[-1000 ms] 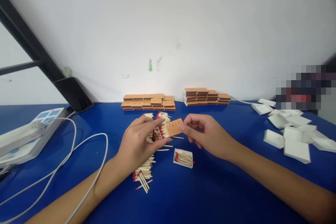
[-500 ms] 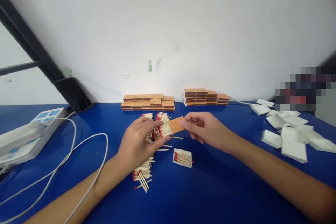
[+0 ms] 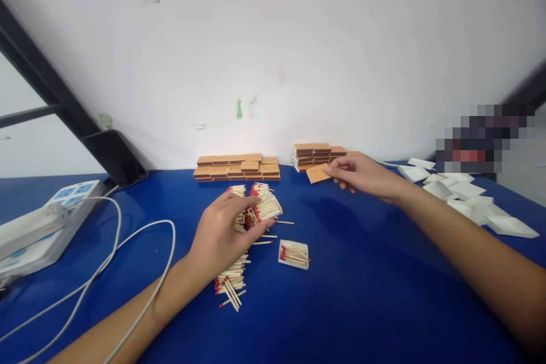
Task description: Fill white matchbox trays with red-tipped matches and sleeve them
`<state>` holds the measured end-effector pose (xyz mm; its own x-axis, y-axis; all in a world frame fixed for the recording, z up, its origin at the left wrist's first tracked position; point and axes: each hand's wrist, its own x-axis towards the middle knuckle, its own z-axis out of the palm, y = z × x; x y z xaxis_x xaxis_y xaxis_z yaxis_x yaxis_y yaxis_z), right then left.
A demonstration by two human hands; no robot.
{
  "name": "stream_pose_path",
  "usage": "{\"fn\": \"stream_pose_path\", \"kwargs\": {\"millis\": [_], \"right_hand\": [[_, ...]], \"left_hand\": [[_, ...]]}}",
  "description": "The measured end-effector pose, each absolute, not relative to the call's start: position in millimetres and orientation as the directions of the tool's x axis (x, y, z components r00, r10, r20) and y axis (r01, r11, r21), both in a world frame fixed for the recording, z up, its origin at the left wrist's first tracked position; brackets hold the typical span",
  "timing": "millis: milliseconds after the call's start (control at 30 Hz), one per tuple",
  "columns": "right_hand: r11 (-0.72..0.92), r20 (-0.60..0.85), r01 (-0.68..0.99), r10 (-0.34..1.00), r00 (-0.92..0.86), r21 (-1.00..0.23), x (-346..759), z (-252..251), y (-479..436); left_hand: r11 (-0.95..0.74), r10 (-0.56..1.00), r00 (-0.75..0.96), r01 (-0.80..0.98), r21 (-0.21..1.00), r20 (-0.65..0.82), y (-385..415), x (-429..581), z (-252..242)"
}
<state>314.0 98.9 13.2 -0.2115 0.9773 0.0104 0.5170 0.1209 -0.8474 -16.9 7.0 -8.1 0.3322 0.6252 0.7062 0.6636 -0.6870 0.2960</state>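
And look at my left hand point(image 3: 226, 222): it's pinching a filled white tray point(image 3: 278, 205) between thumb and fingers. Too hard a squeeze could buckle those thin walls; a tilt could send the matches point(image 3: 268, 208) down into the loose heap point(image 3: 232, 276) beneath and beside that hand. Over to my right hand point(image 3: 362, 175), thumb and forefinger nipping one end of the orange sleeve point(image 3: 318, 173). A careless sweep there might clip the stacked boxes point(image 3: 313, 149) just behind it, and a tight grip might crush it flat.

Pose now: left palm down, thumb nearest me, fingers arched over the tray. Right hand reaches further forward, spare fingers curled, its forearm point(image 3: 464, 256) slanting in from the lower right. A second tray point(image 3: 293, 265) sits to the right of my left thumb, a little nearer me.
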Motion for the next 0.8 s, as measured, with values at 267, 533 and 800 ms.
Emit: {"fn": "stream_pose_path", "kwargs": {"millis": [267, 533, 800], "right_hand": [[0.023, -0.262, 0.707, 0.920, -0.293, -0.707, 358.5, 14.1, 114.1], [0.086, -0.093, 0.535, 0.950, -0.298, -0.841, 309.8, 11.5, 96.6], [0.109, 0.029, 0.556, 0.988, -0.150, -0.824, 226.4, 12.4, 126.3]], "left_hand": [[-0.706, 0.612, 0.345, 0.644, 0.294, 0.711, 5.7, -15.9, -8.2], [-0.717, 0.615, 0.385, 0.636, 0.286, 0.688, 4.9, -17.1, -9.6], [-0.730, 0.608, 0.383, 0.615, 0.299, 0.695, 5.7, -16.6, -13.0]]}}
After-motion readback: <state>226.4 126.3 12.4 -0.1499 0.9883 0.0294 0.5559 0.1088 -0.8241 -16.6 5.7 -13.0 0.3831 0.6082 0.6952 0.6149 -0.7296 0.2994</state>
